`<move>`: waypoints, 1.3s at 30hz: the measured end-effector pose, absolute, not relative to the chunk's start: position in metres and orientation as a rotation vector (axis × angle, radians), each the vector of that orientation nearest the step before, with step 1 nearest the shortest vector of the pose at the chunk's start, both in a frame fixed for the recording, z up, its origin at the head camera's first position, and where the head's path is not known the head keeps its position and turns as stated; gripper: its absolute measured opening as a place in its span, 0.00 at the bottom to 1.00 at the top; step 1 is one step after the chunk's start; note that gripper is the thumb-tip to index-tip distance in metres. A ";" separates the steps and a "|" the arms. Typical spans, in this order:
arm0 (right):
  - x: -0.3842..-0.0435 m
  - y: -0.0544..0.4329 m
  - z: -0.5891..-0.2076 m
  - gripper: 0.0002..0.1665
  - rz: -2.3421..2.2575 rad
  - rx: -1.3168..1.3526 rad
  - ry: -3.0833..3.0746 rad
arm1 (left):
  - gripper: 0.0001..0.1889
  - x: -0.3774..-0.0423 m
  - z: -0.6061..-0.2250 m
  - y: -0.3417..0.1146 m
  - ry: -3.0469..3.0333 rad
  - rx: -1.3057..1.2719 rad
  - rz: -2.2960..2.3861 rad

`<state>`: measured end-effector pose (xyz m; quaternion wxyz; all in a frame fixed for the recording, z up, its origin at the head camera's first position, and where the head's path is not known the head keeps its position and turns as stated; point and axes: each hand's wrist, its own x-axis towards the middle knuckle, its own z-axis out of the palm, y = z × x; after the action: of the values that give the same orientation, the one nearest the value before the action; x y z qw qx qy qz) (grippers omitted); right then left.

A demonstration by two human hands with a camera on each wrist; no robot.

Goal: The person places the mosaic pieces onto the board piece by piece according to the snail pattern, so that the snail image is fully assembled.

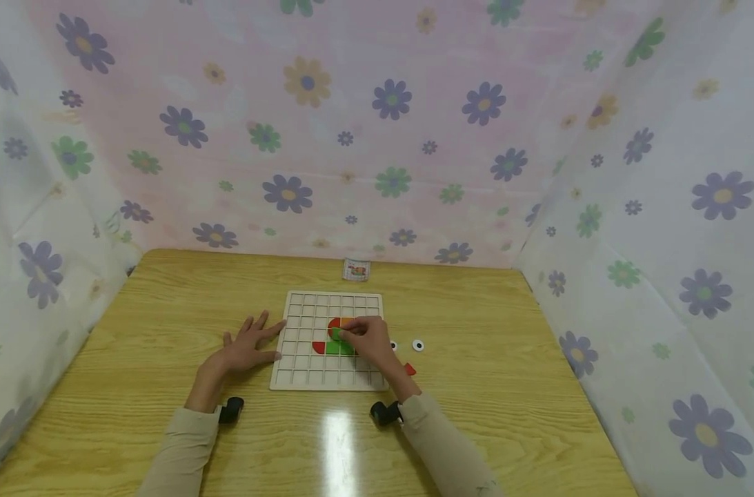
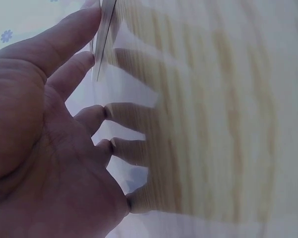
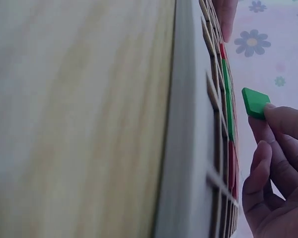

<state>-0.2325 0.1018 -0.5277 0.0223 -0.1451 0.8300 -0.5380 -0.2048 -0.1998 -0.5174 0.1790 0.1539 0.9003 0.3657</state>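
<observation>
Flowered sheeting point(image 1: 327, 148) (purple, green and orange blooms point(image 1: 288, 194)) hangs behind the wood-grained table point(image 1: 488, 331).

A smooth, pale pink hanging sheet point(image 1: 339, 41) forms the back wall, printed with purple daisy-like flowers point(image 1: 483, 103), green ones point(image 1: 392, 182) and orange ones point(image 1: 307, 82) in large and small sizes; a whitish flowered sheet point(image 1: 16, 197) closes the left side, visibly creased, and a matching whitish flowered sheet point(image 1: 650, 324) closes the right; whether they are cloth or plastic cannot be told; between them stands a broad yellow-brown wood-grain table point(image 1: 476, 310), its far edge against the back sheet, its far left corner rounded; the light is soft and dim, with a bright white glare streak point(image 1: 339, 449) on the glossy near tabletop.
</observation>
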 end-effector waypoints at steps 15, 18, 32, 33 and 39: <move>-0.248 0.077 -0.529 0.05 -1.573 -0.504 2.534 | 0.39 -0.203 -0.513 -0.199 2.546 0.425 1.035; -0.247 0.076 -0.532 0.05 -1.546 -0.520 2.556 | 0.39 -0.203 -0.513 -0.199 2.543 0.417 1.017; -0.248 0.069 -0.534 0.06 -1.378 -0.488 2.658 | 0.39 -0.204 -0.514 -0.199 2.561 0.423 0.997; -0.248 0.068 -0.533 0.06 -1.370 -0.480 2.663 | 0.39 -0.204 -0.515 -0.199 2.564 0.421 1.000; -0.249 0.067 -0.533 0.06 -1.280 -0.461 2.707 | 0.39 -0.204 -0.515 -0.199 2.571 0.420 0.996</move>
<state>-0.2487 0.0665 -0.5332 0.0561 -0.1519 0.8921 -0.4217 -0.2036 -0.1989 -0.5149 0.1755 0.1483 0.9075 0.3517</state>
